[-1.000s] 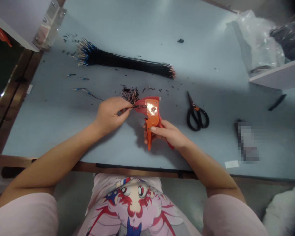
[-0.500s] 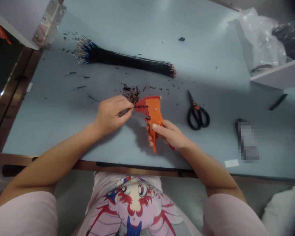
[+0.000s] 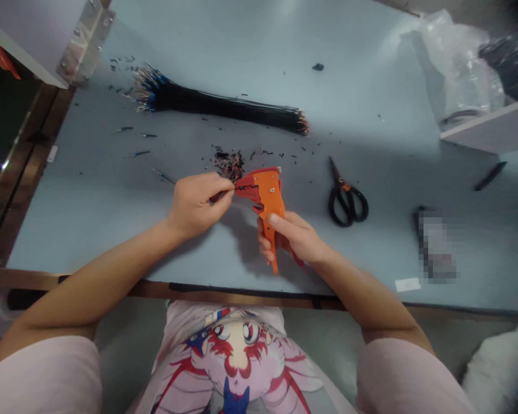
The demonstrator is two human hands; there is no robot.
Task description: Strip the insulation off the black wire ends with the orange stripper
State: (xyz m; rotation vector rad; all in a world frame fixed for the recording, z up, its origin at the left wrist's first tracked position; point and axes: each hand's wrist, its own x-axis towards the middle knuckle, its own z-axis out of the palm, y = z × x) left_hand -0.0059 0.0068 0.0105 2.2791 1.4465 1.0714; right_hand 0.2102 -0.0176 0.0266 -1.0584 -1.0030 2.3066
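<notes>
My right hand [image 3: 291, 233] is wrapped round the handles of an orange and red wire stripper [image 3: 268, 192], its jaws pointing left. Pinched between the thumb and fingers of my left hand [image 3: 201, 201] is a thin black wire [image 3: 167, 177]. One end of that wire reaches the stripper's jaws; the other, with a blue and metal tip, sticks out to the left behind my hand. Just beyond the jaws lies a small heap of black and copper scraps [image 3: 229, 164]. How far the wire sits inside the jaws is hard to make out.
A bundle of black wires [image 3: 224, 106] with blue-tipped ends lies further back. Several short wire pieces [image 3: 137, 154] are at left. Black-handled scissors [image 3: 347, 204] lie to the right, then a blurred-out object [image 3: 435, 244] and a white label [image 3: 408, 284]. Plastic bags [image 3: 461, 69] sit back right.
The wire stripper has shifted very slightly left, and its handle angle has changed a little. The left hand keeps its pinch on the wire near the jaws.
</notes>
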